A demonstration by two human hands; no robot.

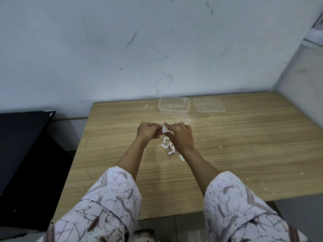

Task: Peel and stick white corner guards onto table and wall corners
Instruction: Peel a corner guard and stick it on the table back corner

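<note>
Over the middle of the wooden table [244, 140], my left hand [148, 131] and my right hand [181, 135] meet and pinch one small white corner guard [164, 128] between their fingertips. Its shape and backing are too small to make out. Below my hands, several more white corner guards [168, 147] lie in a loose heap on the table, partly hidden by my right wrist. One stray piece [182, 158] lies a little nearer to me.
A clear plastic container [173, 105] and its lid [208, 105] sit at the table's back edge against the scuffed wall [139, 49]. A wall corner [283, 70] stands at the back right. A black surface [22, 145] lies left of the table.
</note>
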